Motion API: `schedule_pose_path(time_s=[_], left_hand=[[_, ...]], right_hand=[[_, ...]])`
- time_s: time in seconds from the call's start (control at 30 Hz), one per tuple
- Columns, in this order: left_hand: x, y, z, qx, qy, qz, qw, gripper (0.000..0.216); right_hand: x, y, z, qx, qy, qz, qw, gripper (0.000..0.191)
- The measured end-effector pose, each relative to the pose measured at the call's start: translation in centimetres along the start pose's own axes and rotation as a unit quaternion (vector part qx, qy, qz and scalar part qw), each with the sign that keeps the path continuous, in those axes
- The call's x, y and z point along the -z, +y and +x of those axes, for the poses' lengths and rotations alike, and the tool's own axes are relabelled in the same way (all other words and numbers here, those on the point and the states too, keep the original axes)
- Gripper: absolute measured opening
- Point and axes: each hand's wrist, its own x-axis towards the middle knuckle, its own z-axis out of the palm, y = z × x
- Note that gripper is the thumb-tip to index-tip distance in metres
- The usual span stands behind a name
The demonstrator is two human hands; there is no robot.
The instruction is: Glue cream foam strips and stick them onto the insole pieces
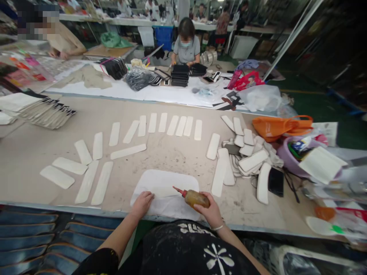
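Bottle point(196, 199), head view: amber, red nozzle, held by the right hand point(210, 212), fingers and thumb wrapped round its body. It lies tilted above the white sheet point(166, 179), nozzle pointing left; I judge the grip suits squeezing and aiming. Sheet lies flat at the table's near edge, directly before the person. Left hand point(142, 205) rests on its left side, fingers close together, presumably steadying it; cannot tell whether thumb and fingers pinch the edge.

Pale strips point(102, 183) fan out in an arc beyond, mostly apart, probably so their faces don't touch. More lie in a loose pile point(254, 160) at right, beside a dark phone point(276, 182).

Writing: white lettering on the dark shirt point(219, 256), partly hidden, unreadable. Orange bag point(275, 128): faint print, too small. No brand legible.
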Motion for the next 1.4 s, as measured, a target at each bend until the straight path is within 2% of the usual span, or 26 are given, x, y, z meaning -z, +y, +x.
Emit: schedule_pose_path(time_s=[0.2, 0.37, 0.53, 0.7, 1.0, 1.17, 1.27, 1.4], left_hand=[[0.4, 1.1, 1.7, -0.004, -0.056, -0.010, 0.998, 0.029], [0.7, 1.1, 2.0, -0.005, -0.082, -0.023, 0.996, 0.029], [0.9, 0.6, 2.2, -0.021, -0.104, -0.035, 0.994, 0.030], [0.1, -0.4, 2.2, -0.056, -0.077, -0.062, 0.993, 0.030], [-0.7, -1.3, 2.1, -0.102, -0.032, -0.108, 0.988, 0.031], [-1.0, -1.5, 2.1, -0.101, -0.028, -0.100, 0.989, 0.029], [-0.9, -1.4, 2.1, -0.092, -0.042, -0.095, 0.990, 0.029], [-0.4, -1.1, 2.1, -0.076, -0.070, -0.101, 0.989, 0.029]], right_hand=[[-5.7, 1.1, 2.1, 0.142, -0.006, -0.193, 0.971, 0.045], [-8.3, 1.2, 2.9, 0.190, -0.031, -0.240, 0.952, 0.041], [-9.7, 1.2, 3.0, 0.211, -0.062, -0.266, 0.939, 0.040], [-8.5, 1.9, 3.2, 0.204, -0.012, -0.294, 0.934, 0.040], [-2.4, 2.3, 5.0, 0.183, 0.145, -0.352, 0.907, 0.033], [-1.4, 2.3, 4.9, 0.148, 0.220, -0.365, 0.893, 0.035], [-2.1, 1.7, 4.2, 0.169, 0.213, -0.352, 0.896, 0.036], [-4.8, 0.7, 3.1, 0.207, 0.115, -0.318, 0.918, 0.035]])
